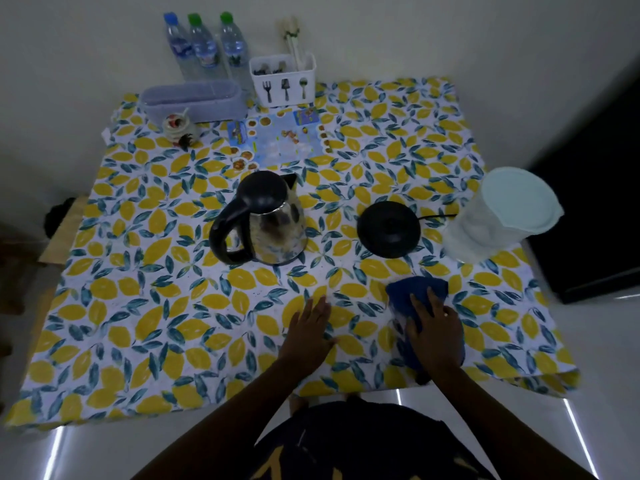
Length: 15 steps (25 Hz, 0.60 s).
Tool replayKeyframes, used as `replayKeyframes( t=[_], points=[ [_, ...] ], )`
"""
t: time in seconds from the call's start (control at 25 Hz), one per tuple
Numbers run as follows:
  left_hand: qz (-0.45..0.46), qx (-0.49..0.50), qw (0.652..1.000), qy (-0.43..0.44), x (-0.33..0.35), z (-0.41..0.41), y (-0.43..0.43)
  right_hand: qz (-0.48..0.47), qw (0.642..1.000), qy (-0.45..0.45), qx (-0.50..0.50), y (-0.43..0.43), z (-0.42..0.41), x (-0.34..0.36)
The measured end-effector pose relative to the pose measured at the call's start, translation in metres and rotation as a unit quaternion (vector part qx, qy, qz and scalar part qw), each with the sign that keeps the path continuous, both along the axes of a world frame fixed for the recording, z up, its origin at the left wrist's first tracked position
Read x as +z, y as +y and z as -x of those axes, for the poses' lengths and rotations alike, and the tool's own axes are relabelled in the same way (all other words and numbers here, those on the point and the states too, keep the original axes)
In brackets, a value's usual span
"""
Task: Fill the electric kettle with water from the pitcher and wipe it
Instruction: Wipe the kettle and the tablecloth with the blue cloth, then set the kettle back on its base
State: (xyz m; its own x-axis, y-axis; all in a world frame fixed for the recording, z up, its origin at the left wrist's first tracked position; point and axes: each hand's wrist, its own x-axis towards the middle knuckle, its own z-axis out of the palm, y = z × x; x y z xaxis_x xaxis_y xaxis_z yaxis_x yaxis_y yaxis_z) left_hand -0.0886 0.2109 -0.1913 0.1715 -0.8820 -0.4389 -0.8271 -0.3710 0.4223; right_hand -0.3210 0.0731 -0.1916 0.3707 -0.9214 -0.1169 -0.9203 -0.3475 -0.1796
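Observation:
A steel electric kettle (273,230) with a black lid and handle stands mid-table, lid down, off its base. Its round black base (388,228) lies to the right with a cord running right. A translucent pitcher (498,216) with a pale lid stands at the right edge. A blue cloth (417,289) lies on the tablecloth near the front. My right hand (434,327) rests flat on top of the cloth, fingers spread. My left hand (311,327) lies flat on the tablecloth, left of the cloth, holding nothing.
The table (138,323) wears a lemon-print cloth. At the back stand three water bottles (204,46), a white cutlery caddy (282,79), a lidded grey box (192,98), a small jar (178,128) and a printed mat (277,138). A dark appliance (595,202) sits to the right.

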Motion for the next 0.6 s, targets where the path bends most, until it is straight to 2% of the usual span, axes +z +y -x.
replayKeyframes(
  t=[0.12, 0.32, 0.6],
  points=[
    [0.010, -0.013, 1.000, -0.013, -0.001, 0.014, -0.018, -0.031, 0.999, 0.044, -0.001, 0.004, 0.007, -0.019],
    [0.016, -0.016, 0.999, -0.036, 0.002, 0.030, -0.026, -0.072, 0.997, 0.039, 0.006, 0.000, 0.007, -0.019],
    [0.108, 0.044, 0.992, -0.048, 0.016, 0.031, -0.033, -0.024, 0.992, -0.030, 0.119, -0.009, -0.010, -0.002]
  ],
)
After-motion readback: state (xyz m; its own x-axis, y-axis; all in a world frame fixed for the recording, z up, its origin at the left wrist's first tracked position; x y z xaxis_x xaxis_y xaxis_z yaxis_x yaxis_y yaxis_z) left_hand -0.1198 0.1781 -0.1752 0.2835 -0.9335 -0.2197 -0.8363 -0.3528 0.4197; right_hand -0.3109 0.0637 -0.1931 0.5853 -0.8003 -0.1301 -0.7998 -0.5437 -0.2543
